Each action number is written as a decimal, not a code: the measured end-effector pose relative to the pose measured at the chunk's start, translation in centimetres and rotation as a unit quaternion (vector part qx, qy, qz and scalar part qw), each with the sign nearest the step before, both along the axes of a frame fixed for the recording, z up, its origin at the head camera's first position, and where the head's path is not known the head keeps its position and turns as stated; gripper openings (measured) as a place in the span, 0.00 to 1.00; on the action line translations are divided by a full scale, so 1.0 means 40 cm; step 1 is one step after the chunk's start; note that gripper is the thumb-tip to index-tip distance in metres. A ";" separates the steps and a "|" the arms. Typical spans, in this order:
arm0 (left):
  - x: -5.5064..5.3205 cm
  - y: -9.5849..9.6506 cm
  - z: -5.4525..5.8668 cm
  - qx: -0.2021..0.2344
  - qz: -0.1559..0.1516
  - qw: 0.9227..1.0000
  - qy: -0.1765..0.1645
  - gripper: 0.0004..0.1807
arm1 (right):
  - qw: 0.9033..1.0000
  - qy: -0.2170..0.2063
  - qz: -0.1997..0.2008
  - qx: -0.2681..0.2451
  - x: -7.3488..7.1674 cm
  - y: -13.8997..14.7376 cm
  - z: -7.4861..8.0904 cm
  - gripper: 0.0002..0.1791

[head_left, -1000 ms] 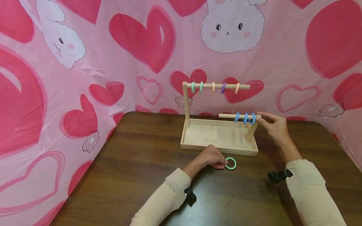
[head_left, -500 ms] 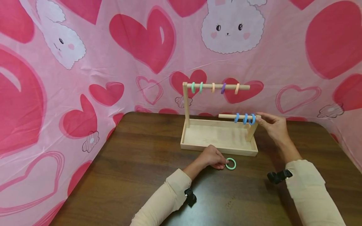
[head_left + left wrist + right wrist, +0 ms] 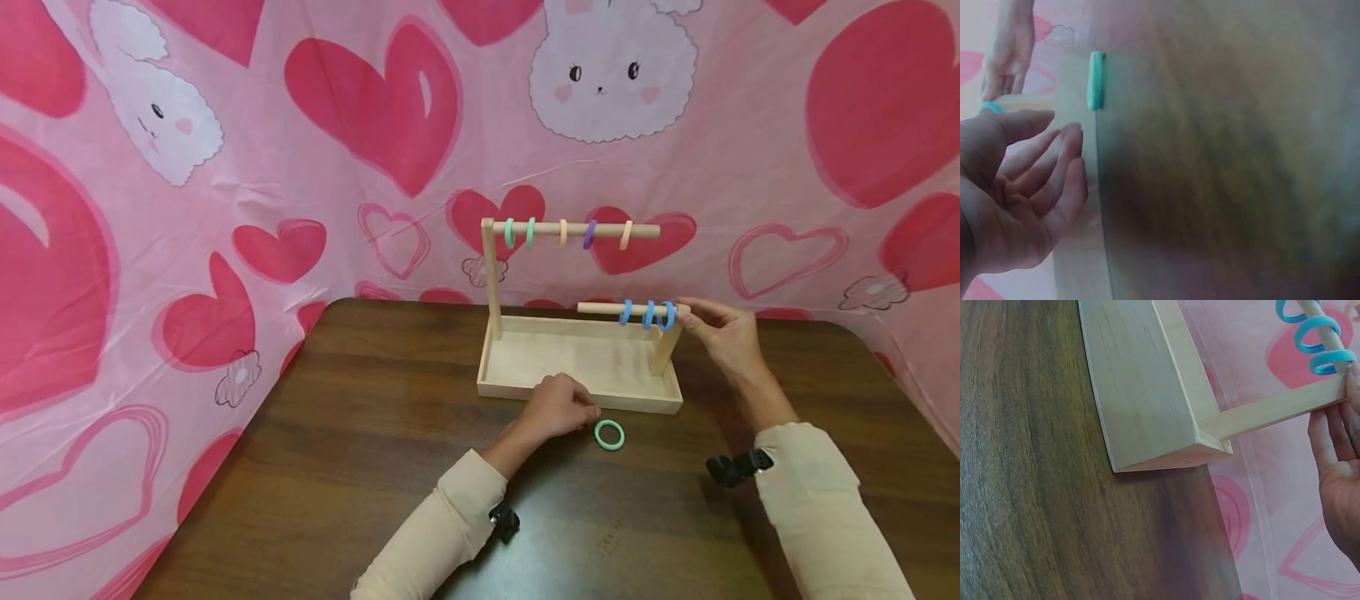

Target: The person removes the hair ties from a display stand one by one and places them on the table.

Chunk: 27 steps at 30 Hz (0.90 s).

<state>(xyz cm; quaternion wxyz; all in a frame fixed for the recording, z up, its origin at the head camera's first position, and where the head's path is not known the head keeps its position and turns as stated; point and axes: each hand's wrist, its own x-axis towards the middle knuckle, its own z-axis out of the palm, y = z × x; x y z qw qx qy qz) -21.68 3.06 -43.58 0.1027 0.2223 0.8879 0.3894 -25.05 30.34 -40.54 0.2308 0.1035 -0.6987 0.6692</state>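
Right hand [image 3: 1340,481], right wrist view: running past the edge. Uppermost blue ring [image 3: 1280,312]: being cropped there. Tabletop [image 3: 1229,156], left wrist view: showing blurred.

Pale glare whitens the tabletop [image 3: 555,517] low in the head view, while the left wrist view looks hazy.

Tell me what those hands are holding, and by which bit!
The right hand grips the stand by the top of its short post. The left hand holds nothing: the green ring near it sits apart.
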 end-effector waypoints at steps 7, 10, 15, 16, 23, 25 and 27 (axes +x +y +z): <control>-0.009 0.004 0.032 0.003 0.002 0.999 0.051 0.07 | 1.000 -0.005 -0.003 -0.004 0.000 0.003 0.000 0.14; -0.015 0.004 0.037 0.027 -0.003 0.998 0.058 0.08 | 1.000 -0.011 -0.004 0.011 0.001 0.001 0.000 0.13; -0.028 0.015 0.038 0.080 0.003 0.994 0.074 0.08 | 1.000 -0.013 -0.006 0.009 0.004 -0.002 0.000 0.13; -0.031 0.019 0.037 0.091 0.008 0.993 0.078 0.07 | 1.000 -0.012 -0.005 0.007 0.005 -0.002 0.000 0.13; -0.050 0.051 0.035 0.156 0.052 0.977 0.137 0.07 | 1.000 -0.009 0.001 -0.002 0.003 -0.002 -0.002 0.13; -0.055 0.060 0.036 0.179 0.066 0.969 0.157 0.07 | 1.000 -0.008 0.000 -0.003 0.003 -0.002 -0.002 0.13; -0.059 0.069 0.039 0.205 0.078 0.961 0.169 0.07 | 1.000 -0.007 -0.002 0.000 0.004 -0.003 -0.002 0.13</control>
